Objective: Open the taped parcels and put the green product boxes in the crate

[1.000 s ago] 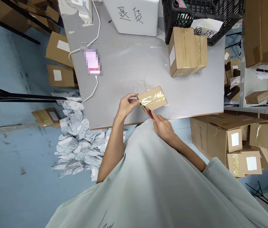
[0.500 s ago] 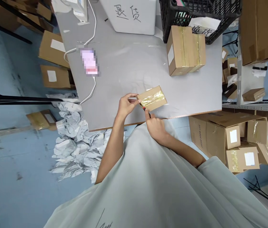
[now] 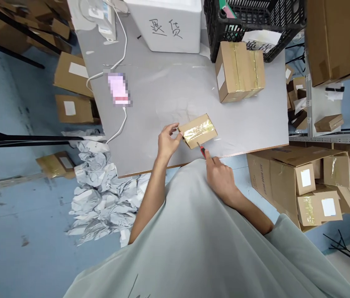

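A small cardboard box [image 3: 200, 129] with shiny yellowish tape along its top lies near the front edge of the grey table [image 3: 162, 91]. My left hand [image 3: 168, 140] grips its left end, thumb on the near side and fingers curled at the far corner. In my right hand [image 3: 220, 174] is a red and black utility knife [image 3: 202, 151], fingers wrapped round its handle. The thin tip of the knife points up and left at the box's near edge. Whether it touches the cardboard I cannot tell.
Two taped cartons [image 3: 238, 74] stand before a black plastic crate [image 3: 255, 20]. Left of that is a white bin [image 3: 168, 29] with handwriting. A blurred-out phone [image 3: 119, 89] lies on a white cable. Crumpled wrapping [image 3: 100, 194] covers the floor; a large carton [image 3: 274, 182] holds boxes.
My right hand has drawn the knife back to the right and nearer my body, away from the box's left end. My left hand still holds the box, its fingers slightly shifted.
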The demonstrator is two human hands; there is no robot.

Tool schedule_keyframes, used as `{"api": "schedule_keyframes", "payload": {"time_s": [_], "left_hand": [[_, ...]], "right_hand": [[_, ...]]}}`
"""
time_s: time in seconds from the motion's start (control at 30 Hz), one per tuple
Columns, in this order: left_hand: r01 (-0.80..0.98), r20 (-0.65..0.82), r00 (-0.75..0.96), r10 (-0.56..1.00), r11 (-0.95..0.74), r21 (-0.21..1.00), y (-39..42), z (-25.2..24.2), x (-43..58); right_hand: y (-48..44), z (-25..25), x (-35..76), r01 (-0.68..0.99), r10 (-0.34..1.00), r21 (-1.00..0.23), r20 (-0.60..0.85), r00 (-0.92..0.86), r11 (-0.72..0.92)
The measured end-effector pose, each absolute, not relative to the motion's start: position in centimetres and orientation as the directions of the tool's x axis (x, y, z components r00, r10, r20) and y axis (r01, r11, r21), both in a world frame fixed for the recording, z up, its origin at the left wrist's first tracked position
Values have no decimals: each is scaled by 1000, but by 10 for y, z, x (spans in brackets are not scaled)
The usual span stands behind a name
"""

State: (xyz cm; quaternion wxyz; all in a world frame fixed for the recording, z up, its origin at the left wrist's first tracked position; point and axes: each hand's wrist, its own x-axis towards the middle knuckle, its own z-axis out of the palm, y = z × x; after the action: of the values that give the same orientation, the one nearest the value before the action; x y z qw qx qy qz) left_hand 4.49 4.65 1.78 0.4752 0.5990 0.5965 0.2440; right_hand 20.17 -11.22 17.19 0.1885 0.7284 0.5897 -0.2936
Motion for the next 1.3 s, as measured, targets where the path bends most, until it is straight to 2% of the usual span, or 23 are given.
{"api": "schedule_keyframes", "payload": {"time_s": [0.1,0.17,0.27,0.37,0.5,0.63,1.3], "left_hand": [[561,-110,276,955,-67,825,48,29,63],[546,-47,401,915,-198,814,46,34,82],[508,-8,566,824,-342,790,41,34,109],[535,-14,628,778,-419,734,35,28,123],[595,-22,634,773,-469,653,29,24,126],[615,-21,629,777,-481,624,29,25,126],[562,4,644,765,-476,677,30,13,121]], "right_hand": [[-109,164,231,938,748,-8,-606,271,-346],[-105,154,248,922,761,-14,-570,310,-386],[-100,143,265,914,795,-62,-519,313,-400],[-96,135,271,917,812,-98,-507,288,-387],[-83,124,271,931,825,-114,-509,245,-347],[-67,113,270,938,831,-104,-504,236,-330],[-55,116,257,943,804,-13,-526,277,-333]]}}
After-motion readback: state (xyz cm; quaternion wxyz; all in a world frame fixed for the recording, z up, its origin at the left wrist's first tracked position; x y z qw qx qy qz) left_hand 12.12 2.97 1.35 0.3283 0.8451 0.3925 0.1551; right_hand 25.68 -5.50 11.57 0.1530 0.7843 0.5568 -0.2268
